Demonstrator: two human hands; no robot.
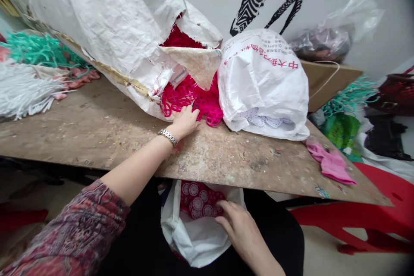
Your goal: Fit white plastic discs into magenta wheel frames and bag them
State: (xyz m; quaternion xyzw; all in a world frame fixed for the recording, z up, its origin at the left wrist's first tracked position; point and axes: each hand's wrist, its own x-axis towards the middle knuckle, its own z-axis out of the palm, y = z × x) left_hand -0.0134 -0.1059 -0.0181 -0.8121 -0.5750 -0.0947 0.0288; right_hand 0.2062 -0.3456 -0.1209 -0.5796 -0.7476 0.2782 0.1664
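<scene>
My left hand (185,121), with a metal watch band at the wrist, reaches to a heap of bright pink plastic pieces (207,102), some ring-shaped. Its fingers are bent together against the heap's front edge; what lies between the fingertips is hidden. The heap spills from the torn mouth of a large white woven sack (106,21) lying on the table. On my lap, below the table edge, an open white bag (203,241) holds pink pieces with round, pale wheel-like patterns (198,200). At the bag's right side is my right hand (237,224), thumb and fingers apart, fingertips near those pieces.
A stuffed white printed bag (263,86) stands right of the heap. Pink cloth (331,161) lies near the right end of the worn table (226,159). White strands (26,90) and turquoise strands (42,49) lie left; a red stool (359,220) stands right.
</scene>
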